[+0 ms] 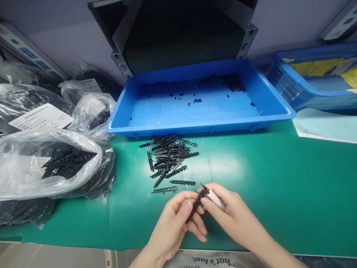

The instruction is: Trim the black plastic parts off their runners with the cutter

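My left hand (178,219) is closed on a narrow black plastic strip (196,206) with a notched edge, its thumb on top and other fingers beneath. In my right hand (228,206) is a white-handled knife (215,199) with a dark pointed tip, held close against the strip's upper end. Fingers hide part of both the strip and the handle. Just beyond my hands lies a loose pile of similar black plastic strips (171,154), some with rows of ring-shaped openings. Two single strips rest at the near side of the pile.
A shallow blue tray (200,126) with small black pieces stands behind the pile, below a dark framed panel (184,37). Clear plastic bags (55,167) of black parts crowd the left. At right are a blue basket (320,98) and a pale sheet (326,124) on the green mat (292,186).
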`<state>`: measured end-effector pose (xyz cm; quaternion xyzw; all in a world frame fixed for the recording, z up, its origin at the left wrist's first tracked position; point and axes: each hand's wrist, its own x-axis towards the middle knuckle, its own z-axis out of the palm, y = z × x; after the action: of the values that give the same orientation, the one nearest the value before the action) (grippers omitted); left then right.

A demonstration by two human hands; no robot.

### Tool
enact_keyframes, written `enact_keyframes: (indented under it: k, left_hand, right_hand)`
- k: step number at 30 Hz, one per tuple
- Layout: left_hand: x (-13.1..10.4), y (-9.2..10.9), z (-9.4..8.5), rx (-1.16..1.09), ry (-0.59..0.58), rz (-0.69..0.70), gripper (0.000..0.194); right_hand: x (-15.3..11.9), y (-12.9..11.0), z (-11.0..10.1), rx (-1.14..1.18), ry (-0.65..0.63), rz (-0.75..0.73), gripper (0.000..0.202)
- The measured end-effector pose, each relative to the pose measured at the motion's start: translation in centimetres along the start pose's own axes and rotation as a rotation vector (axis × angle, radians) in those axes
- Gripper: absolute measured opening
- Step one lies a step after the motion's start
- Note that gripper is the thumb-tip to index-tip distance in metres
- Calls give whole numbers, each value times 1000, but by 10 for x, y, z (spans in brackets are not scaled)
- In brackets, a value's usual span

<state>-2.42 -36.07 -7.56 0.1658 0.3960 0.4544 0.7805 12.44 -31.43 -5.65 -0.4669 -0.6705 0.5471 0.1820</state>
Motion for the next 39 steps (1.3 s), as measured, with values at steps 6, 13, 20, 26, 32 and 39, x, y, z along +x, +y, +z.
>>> enact_keyframes:
  k: [6, 13, 20, 26, 32, 39]
  left_hand:
    - [1, 1, 2, 131, 73, 44, 19]
    - [1, 2, 0, 99, 86, 93, 16]
    - [1, 2, 2, 96, 100, 77, 17]
    - [1, 3, 3, 162, 159, 56, 24]
    - [0, 0, 2, 224, 150, 47, 20]
    - [-2, -1, 3, 191, 173, 61, 19]
  right_hand:
    - [-2, 3, -3, -140, 9, -55, 29]
    - [-9, 10, -4, -439, -81, -209, 35]
    - [-9, 11, 2, -624, -11, -297, 34]
    - [-9, 11, 4, -648, 57, -323, 33]
    - [-11, 12, 9, -640, 76, -327, 34]
    - [-10, 13, 9, -659, 40, -318, 36]
